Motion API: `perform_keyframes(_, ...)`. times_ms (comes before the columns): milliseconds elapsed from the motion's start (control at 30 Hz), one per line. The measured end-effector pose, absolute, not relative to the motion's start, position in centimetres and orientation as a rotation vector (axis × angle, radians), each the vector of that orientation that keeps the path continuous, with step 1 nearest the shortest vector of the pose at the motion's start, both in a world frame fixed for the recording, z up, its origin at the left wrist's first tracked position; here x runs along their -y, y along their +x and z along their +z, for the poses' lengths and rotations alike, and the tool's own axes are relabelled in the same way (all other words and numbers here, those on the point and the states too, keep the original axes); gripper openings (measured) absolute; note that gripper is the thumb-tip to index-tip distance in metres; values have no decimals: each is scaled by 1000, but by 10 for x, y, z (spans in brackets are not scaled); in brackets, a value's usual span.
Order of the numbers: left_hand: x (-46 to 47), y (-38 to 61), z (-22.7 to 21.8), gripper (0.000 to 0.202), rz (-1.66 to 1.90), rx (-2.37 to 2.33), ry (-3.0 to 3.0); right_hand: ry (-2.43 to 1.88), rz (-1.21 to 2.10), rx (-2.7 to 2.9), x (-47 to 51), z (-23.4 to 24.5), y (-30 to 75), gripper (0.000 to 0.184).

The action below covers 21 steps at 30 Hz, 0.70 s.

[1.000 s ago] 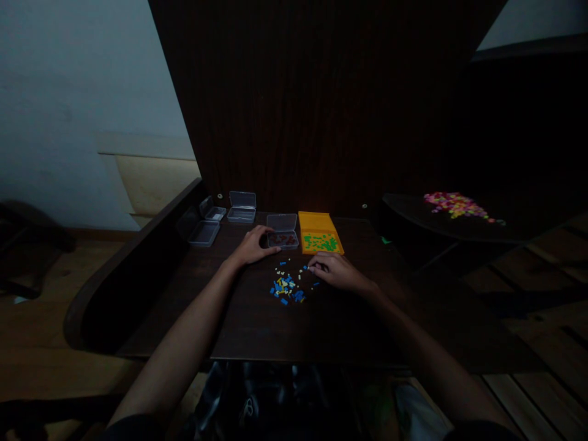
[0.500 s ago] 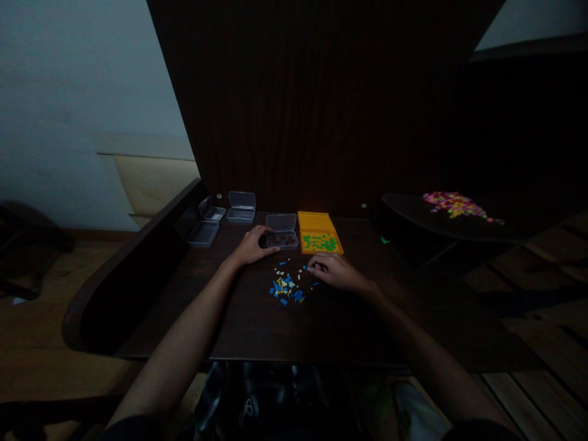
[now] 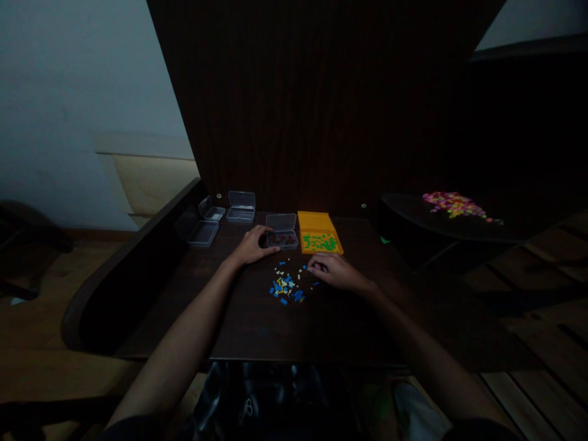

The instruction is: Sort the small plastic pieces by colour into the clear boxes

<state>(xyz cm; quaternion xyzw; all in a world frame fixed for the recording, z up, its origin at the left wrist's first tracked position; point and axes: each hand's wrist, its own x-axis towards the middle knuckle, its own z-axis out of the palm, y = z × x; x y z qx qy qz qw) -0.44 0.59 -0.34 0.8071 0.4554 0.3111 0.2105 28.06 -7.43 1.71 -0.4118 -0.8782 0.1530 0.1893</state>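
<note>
Two bare hands rest on a dark wood table [image 3: 257, 331]. Left hand [image 3: 252, 246] lies flat, palm down, fingers loose & spread a bit, tips touching the near left edge of a small clear box [image 3: 282, 239] w/ dark red bits in it; its lid stands open at the back. Left hand is not gripping anything. Right hand [image 3: 334, 269] sits low on the table, fingers curled down w/ the tips bunched at the right edge of a little pile of tiny bricks [image 3: 287, 286], blue, yellow & white ones. Can't tell if the tips pinch a brick, too dark & small. The pile lies between the two hands, a bit nearer the person, just in front of the clear box. Right beside the clear box, on its right, is an orange box [image 3: 318, 241], lid open at the back, w/ green bits in it; the right hand is just in front of it. Far left at the back are 3 more clear boxes: one [image 3: 242, 206] near the back wall, one [image 3: 212, 211] left of it, and one [image 3: 204, 233] closest to the table's raised left edge. Well apart on the right, a dark round side table [image 3: 413, 214] holds a heap of pink & yellow bits [image 3: 452, 204]. Room is v. dim.
</note>
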Motion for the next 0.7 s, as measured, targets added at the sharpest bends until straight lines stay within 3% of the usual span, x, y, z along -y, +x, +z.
perform_keyframes(400, -7, -5, -5, 58, 872, -1258, 2248, -1044, 545, 2470, 77, 19, 279, 16)
perform_keyframes(700, -6, -5, -5, 57, 880, -1255, 2241, -1039, 524, 2474, 75, 16, 281, 9)
